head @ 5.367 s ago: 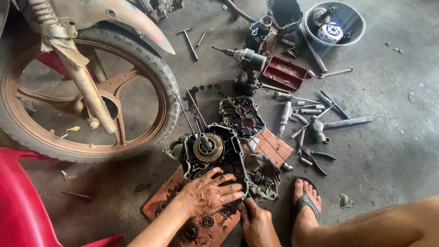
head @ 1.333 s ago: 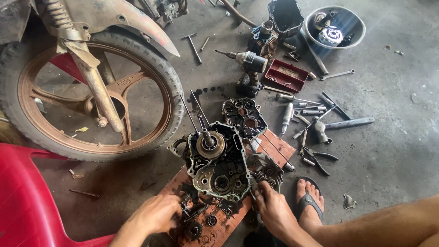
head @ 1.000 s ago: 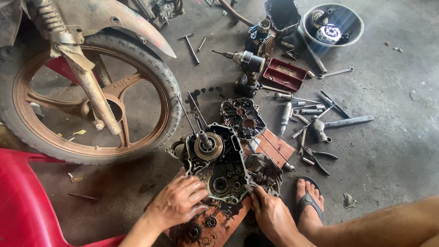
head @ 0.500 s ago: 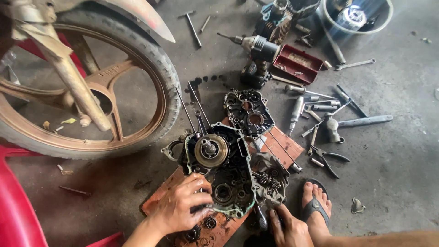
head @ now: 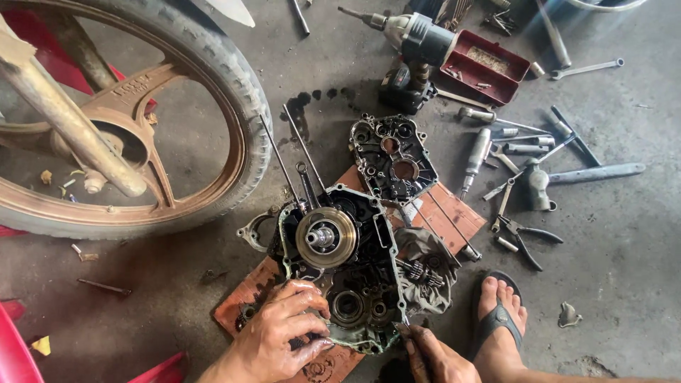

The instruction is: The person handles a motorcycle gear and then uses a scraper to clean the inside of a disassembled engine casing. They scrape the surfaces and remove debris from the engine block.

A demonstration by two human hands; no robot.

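Observation:
An opened, oily engine crankcase (head: 347, 266) lies on a reddish board (head: 245, 308) on the concrete floor, gears and a round rotor showing inside. My left hand (head: 284, 333) rests on its near left edge, greasy fingers curled over the rim. My right hand (head: 433, 358) is at the near right corner and pinches a thin dark tool (head: 403, 332) whose tip touches the case edge. A second case half (head: 391, 157) lies beyond. A dirty rag with a gear shaft (head: 422, 273) sits right of the crankcase.
A motorcycle wheel (head: 135, 135) stands at left. A cordless impact driver (head: 415, 42) and red parts tray (head: 486, 67) lie at the back. Wrenches, pliers (head: 525, 237) and a hammer (head: 567, 177) are scattered right. My sandalled foot (head: 496, 315) is beside the board.
The camera has leaned in closer to the crankcase. My left hand moved from the board onto the case's near edge, and my right hand drew back to the near right corner with a tool.

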